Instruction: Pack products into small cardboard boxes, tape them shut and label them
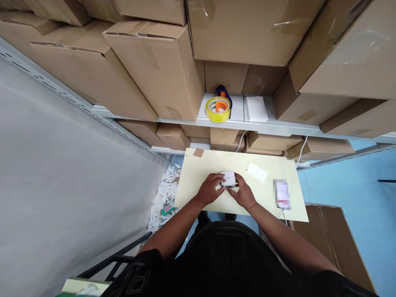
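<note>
One white box (229, 177) — left fingers (217, 177) one side, right fingers (240, 180) opposite

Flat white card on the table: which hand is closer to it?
Right. The right hand is just below and left of the card; the left hand is farther left, beyond the small white box.

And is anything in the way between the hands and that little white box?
Nothing visible: the left hand and right hand hold the white box between them. A flat white piece lies apart, rightward, on the table.
</note>
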`<state>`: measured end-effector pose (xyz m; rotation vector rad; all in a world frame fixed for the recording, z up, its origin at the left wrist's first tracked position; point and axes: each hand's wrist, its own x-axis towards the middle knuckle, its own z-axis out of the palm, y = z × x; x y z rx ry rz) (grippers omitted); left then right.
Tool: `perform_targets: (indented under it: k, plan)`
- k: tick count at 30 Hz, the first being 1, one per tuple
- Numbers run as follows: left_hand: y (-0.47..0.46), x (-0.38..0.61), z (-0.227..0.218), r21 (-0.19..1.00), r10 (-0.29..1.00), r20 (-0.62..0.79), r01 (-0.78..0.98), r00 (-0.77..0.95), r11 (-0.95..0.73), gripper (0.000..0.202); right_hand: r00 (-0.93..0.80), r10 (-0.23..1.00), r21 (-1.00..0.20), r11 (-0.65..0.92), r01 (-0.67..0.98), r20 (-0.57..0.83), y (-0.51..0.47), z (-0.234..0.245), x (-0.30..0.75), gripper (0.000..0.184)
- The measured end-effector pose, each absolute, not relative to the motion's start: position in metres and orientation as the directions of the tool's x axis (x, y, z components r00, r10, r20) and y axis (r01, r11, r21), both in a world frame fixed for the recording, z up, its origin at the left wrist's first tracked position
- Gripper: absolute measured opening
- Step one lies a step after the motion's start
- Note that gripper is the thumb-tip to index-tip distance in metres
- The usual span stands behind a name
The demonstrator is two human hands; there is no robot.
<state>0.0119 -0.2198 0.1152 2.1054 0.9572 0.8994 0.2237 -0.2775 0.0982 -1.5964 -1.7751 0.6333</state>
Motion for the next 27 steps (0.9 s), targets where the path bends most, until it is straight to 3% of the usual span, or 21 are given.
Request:
perform_targets:
  k: [3,16,27]
  plan:
    - [-0.218,0.013,0.111,0.709,0.774,0.361,0.387,0.520,-0.590,0.020,-0.043,0.991,-0.769,0.123,0.628,0.123,-0.279,0.104,0.226,0.067]
    - [-0.204,0.004,0.113,0.658,0.691,0.352,0.358,0.631,-0.663,0.019,-0.056,0.990,-0.753,0.133,0.645,0.127,-0.275,0.107,0.232,0.052]
    - [-0.196,0.006,0.108,0.586,0.637,0.314,0.384,0.704,-0.714,0.022,-0.150,0.966,-0.562,0.245,0.790,0.210,-0.269,0.097,0.238,0.048]
